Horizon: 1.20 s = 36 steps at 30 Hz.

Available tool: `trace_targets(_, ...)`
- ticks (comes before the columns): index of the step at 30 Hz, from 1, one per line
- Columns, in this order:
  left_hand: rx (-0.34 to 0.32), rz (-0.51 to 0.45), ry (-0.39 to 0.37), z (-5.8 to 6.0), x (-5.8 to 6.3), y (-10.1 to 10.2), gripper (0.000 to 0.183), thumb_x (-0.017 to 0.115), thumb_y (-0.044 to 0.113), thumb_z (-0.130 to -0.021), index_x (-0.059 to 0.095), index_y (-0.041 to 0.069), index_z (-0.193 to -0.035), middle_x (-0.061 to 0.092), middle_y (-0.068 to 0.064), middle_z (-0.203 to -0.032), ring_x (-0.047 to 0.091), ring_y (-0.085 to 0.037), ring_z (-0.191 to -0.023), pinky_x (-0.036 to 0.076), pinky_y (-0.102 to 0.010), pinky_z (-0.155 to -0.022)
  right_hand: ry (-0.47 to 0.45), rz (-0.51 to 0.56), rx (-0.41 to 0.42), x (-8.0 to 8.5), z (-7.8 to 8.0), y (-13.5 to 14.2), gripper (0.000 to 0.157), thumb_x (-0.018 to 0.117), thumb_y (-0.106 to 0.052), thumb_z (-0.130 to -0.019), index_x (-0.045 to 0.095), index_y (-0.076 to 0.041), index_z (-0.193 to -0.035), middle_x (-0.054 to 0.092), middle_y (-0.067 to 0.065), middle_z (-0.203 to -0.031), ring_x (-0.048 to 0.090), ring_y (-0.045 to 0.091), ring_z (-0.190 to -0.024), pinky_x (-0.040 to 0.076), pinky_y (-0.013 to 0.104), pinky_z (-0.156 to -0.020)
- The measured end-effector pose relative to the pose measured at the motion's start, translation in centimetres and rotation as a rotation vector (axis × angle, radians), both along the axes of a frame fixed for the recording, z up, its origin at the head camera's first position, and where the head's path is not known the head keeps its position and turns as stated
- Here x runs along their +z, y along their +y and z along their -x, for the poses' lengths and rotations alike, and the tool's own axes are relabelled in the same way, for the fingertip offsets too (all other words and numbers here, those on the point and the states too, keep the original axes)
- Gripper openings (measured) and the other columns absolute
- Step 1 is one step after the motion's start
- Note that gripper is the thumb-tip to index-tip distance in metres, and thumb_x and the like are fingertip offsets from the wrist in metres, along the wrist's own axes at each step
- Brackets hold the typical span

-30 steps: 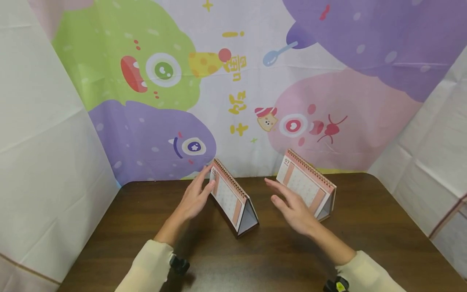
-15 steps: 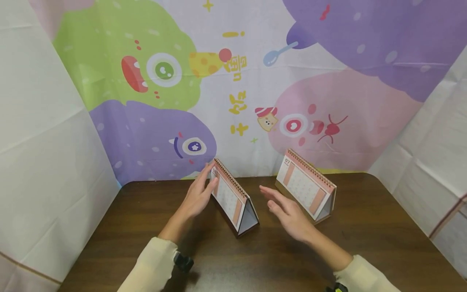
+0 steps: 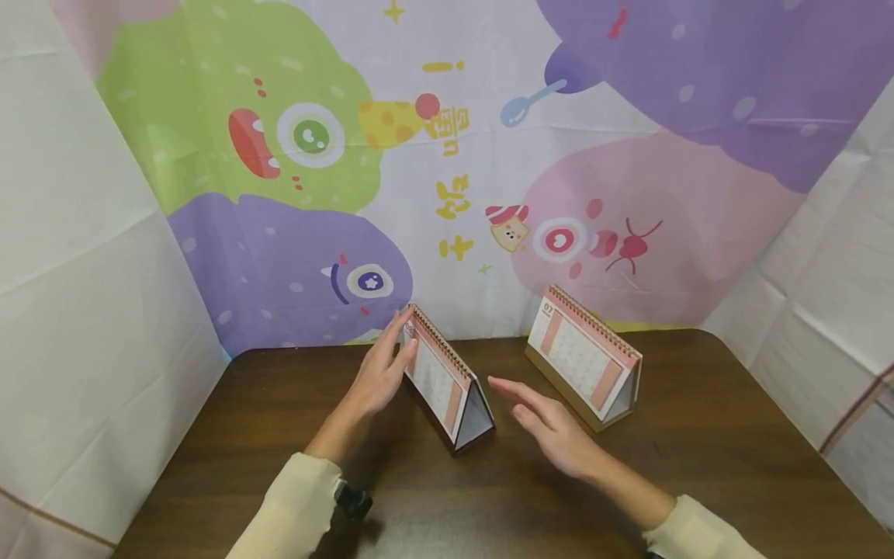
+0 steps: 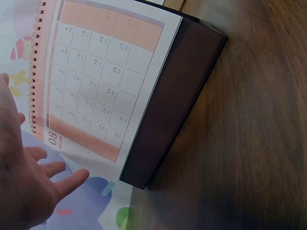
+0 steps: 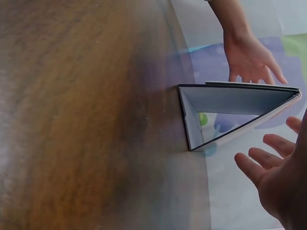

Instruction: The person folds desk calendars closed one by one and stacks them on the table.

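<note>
The left hand [image 3: 375, 379] is by the page side of the desk calendar marked 08 [image 3: 434, 374]; I can't tell if it touches. The right hand [image 3: 557, 436] is between that one and the desk calendar marked 07 [image 3: 582, 355]. Each grip is loose, fingers out, holding nothing. Both calendars stand like little tents on the brown table [image 3: 447, 508].
</note>
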<state>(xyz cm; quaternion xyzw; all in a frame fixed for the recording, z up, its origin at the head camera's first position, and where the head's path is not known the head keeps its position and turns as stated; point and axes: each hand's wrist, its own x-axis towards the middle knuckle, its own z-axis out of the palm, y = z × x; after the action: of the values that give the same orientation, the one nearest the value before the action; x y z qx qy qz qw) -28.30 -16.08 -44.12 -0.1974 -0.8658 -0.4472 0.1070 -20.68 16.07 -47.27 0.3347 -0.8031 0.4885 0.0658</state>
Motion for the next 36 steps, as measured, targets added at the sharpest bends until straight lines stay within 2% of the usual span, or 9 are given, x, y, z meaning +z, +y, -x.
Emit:
trace_targets(5,-0.001,-0.002,0.0,0.2,0.2,0.1,0.063,0.049,0.029,-0.119,0.033,0.014,-0.178,0.019,-0.027,-0.188,0.02,-0.05,-0.175,0.018,-0.071,-0.141,-0.003,0.028,0.033,-0.5,-0.3,0.1,0.049,0.042,-0.007,-0.118,0.055,-0.007,-0.165,0.06,0.021,-0.168,0.053,0.005,-0.157,0.044,0.025,-0.127)
trace_targets(8,0.0,-0.005,-0.004,0.3,0.4,0.0,0.063,0.049,0.03,-0.119,0.034,0.014,-0.178,0.017,-0.027,-0.188,0.02,-0.049,-0.176,0.018,-0.072,-0.141,-0.019,0.036,0.047,-0.6,-0.4,0.0,0.048,0.042,-0.007,-0.118,0.056,-0.006,-0.165,0.059,0.022,-0.168,0.051,0.001,-0.156,0.046,0.028,-0.127)
trace_targets(13,0.002,-0.012,-0.015,0.5,0.6,0.1,0.063,0.049,0.03,-0.119,0.035,0.013,-0.178,0.018,-0.026,-0.188,0.021,-0.047,-0.176,0.02,-0.07,-0.141,-0.058,0.061,0.072,-0.7,-0.6,0.0,0.047,0.041,-0.007,-0.119,0.056,-0.002,-0.163,0.058,0.027,-0.168,0.049,-0.007,-0.153,0.059,0.045,-0.12)
trace_targets(22,-0.006,0.004,-0.015,0.7,0.4,0.1,0.06,0.049,0.03,-0.119,0.037,0.016,-0.177,0.022,-0.025,-0.187,0.023,-0.048,-0.175,0.021,-0.072,-0.141,-0.069,0.084,0.119,-1.0,-0.6,-0.1,0.046,0.038,-0.005,-0.12,0.057,0.002,-0.161,0.056,0.031,-0.167,0.048,-0.009,-0.153,0.061,0.046,-0.118)
trace_targets(28,-0.017,0.007,-0.019,0.8,0.3,0.2,0.06,0.048,0.03,-0.119,0.038,0.017,-0.177,0.024,-0.023,-0.187,0.023,-0.043,-0.176,0.02,-0.07,-0.141,-0.083,0.105,0.144,-1.1,-0.6,-0.3,0.046,0.037,-0.002,-0.119,0.054,0.006,-0.161,0.055,0.033,-0.167,0.048,-0.012,-0.152,0.063,0.049,-0.114)
trace_targets(36,-0.006,0.014,-0.045,0.6,0.4,0.3,0.058,0.046,0.031,-0.12,0.04,0.018,-0.176,0.028,-0.018,-0.188,0.027,-0.044,-0.175,0.023,-0.07,-0.141,-0.114,0.12,0.153,-1.1,-0.5,-0.5,0.047,0.036,-0.002,-0.119,0.052,0.006,-0.163,0.055,0.034,-0.167,0.053,-0.009,-0.15,0.065,0.051,-0.111)
